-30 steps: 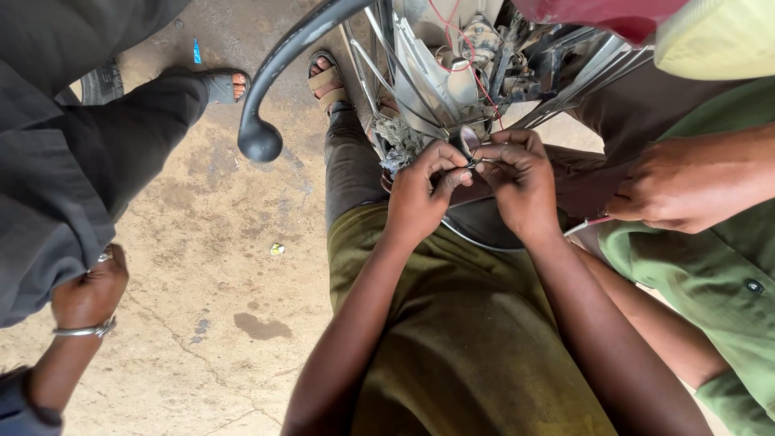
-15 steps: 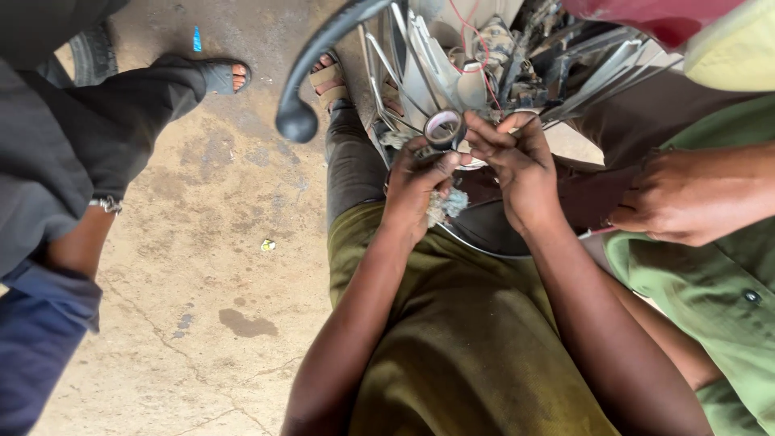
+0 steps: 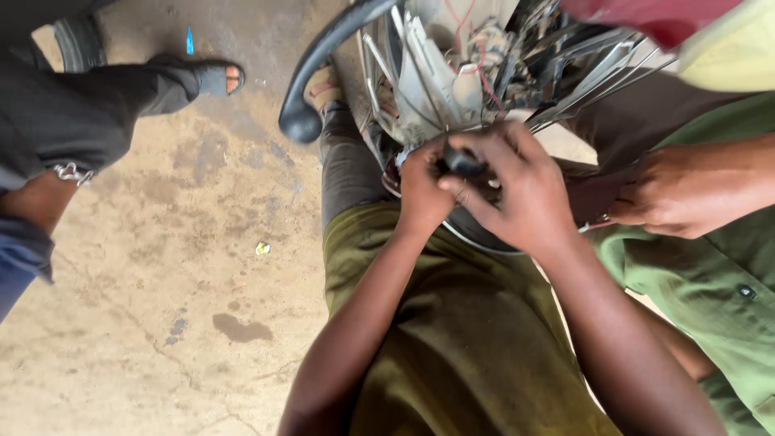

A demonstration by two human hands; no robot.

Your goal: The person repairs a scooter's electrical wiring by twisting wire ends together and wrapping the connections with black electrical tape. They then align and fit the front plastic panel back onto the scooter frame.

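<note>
Both my hands work at the open front of a motorcycle, where metal brackets and wires (image 3: 476,73) are bared. My left hand (image 3: 424,190) is curled tight against a small black round part (image 3: 464,164). My right hand (image 3: 517,194) closes over the same part from the right, fingers wrapped around it. A round chrome rim (image 3: 484,242) shows just under both hands. The black handlebar grip (image 3: 311,97) curves up to the left of them. What lies beneath my fingers is hidden.
Another person in a green shirt (image 3: 710,274) stands at the right, a hand (image 3: 686,194) on the dark red bodywork. A third person's dark trouser leg (image 3: 89,113) and sandalled foot (image 3: 214,79) are at upper left. Stained concrete floor (image 3: 161,307) lies left.
My hands have shifted from pinching wires to closing together over the black part. The view moved closer, and the person at left has drawn their arm back toward the frame edge.
</note>
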